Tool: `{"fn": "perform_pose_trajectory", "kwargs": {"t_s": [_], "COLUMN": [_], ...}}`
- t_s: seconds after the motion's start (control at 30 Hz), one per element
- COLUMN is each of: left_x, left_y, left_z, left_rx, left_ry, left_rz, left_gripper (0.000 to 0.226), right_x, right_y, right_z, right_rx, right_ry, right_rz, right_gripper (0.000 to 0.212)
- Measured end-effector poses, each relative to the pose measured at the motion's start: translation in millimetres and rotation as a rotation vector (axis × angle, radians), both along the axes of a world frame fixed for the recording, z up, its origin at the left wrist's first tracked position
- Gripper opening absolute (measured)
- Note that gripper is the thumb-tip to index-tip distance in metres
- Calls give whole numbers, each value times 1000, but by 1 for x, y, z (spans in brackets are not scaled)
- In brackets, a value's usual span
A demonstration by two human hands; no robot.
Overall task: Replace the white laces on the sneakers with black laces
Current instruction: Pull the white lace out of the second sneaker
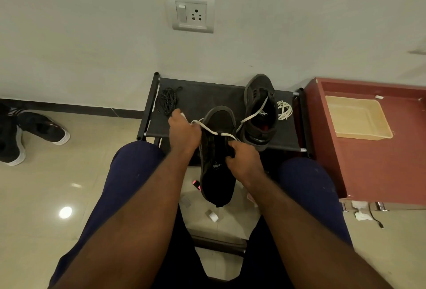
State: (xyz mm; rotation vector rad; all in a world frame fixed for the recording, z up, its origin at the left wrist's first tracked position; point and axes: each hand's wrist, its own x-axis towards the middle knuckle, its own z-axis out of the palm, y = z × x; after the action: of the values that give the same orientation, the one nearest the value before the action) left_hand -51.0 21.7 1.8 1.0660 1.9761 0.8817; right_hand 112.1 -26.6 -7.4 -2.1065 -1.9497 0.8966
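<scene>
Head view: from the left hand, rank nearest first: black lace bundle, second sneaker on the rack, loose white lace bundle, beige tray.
1. Black lace bundle, just beyond the left hand, at the rack left end.
2. Second sneaker, to the right.
3. White lace bundle, past that sneaker.
4. Beige tray, far right on the red cabinet.

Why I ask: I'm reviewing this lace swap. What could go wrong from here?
1. The white lace the left hand pulls trails across the second sneaker on the rack; a hard tug might drag it off.
2. The right hand grips the held sneaker only at its opening; it could twist or slip.
</scene>
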Motion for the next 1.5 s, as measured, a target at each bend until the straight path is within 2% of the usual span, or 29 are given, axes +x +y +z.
{"fn": "perform_pose_trajectory", "kwargs": {"t_s": [0.07,0.13,0.2,0.27,0.37,0.53,0.6,0.7,0.8,0.87,0.93,1.07,1.17,1.23,1.3,1.4,1.5], "left_x": [7,14,20,24,24,4,-3,-7,-8,-10,-11,-13,-13,-10,-8,-10,-15], "left_y": [-5,-6,-9,-14,-18,-17,-16,-15,-14,-13,-12,-9,-7,-3,6,25,35], "left_z": [-2,-3,-4,-5,-1,3,1,-4,-5,-2,1,4,9,13,15,15,8], "left_rx": [39,56,-38,-161,-216,-287,-322,-303,-283,-263,-233,-161,-100,-42,13,54,22], "left_ry": [138,162,153,194,316,432,514,549,559,557,559,536,508,476,416,326,250], "left_rz": [-167,-321,-402,-434,-440,-368,-374,-365,-361,-341,-312,-265,-224,-197,-158,-165,-229], "left_gripper": [67,64,66,77,82,76,62,43,38,35,31,28,33,34,34,37,42], "right_x": [0,0,0,-1,-9,-32,-38,-33,-6,14,24,27,32,35,33,28,21], "right_y": [0,-1,1,3,6,12,15,26,51,70,82,86,87,84,69,30,-5], "right_z": [0,0,0,-1,-5,-5,-4,8,29,40,42,35,36,41,55,74,71], "right_rx": [19,27,52,75,87,90,27,112,347,326,215,148,306,495,582,489,353], "right_ry": [4,29,43,88,211,471,487,415,161,-89,-279,-305,-306,-194,100,509,757], "right_rz": [-9,-40,-83,-143,-204,-302,-274,-159,-115,-47,42,113,140,97,-39,-302,-509], "right_gripper": [28,31,31,35,42,43,41,22,18,24,28,22,22,17,15,22,16]}}
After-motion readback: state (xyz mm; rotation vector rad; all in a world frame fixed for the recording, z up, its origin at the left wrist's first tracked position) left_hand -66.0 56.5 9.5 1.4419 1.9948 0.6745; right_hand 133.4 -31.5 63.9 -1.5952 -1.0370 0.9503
